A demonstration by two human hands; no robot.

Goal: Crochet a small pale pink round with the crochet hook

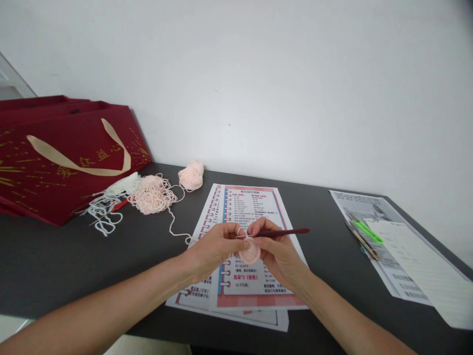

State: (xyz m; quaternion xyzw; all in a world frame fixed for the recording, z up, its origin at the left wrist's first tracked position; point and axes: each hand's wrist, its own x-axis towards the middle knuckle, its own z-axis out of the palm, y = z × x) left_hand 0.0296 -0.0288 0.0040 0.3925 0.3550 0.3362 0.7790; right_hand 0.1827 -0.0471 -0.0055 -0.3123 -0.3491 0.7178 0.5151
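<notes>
On the left of the tabletop (44, 266), a heap of pink yarn (152, 196) looks light, soft and easy to tangle. Its strand (170, 224) runs toward the left hand (217, 242), whose fingers pinch the upper left edge of a small pink crocheted round (250, 252), held above the printed sheets (258, 299). Such a round is probably soft and flexible, so its rim seems the best place to hold. Next, the right hand (281, 252) pinches a dark red hook (286, 231); it looks stiff, perhaps smooth, its thick handle likely giving the surest grip.

The dark table (74, 266) carries printed sheets (244, 283), tangled pink yarn (152, 195) (white yarn (123, 185) touching it) and red bags (70, 128).
</notes>
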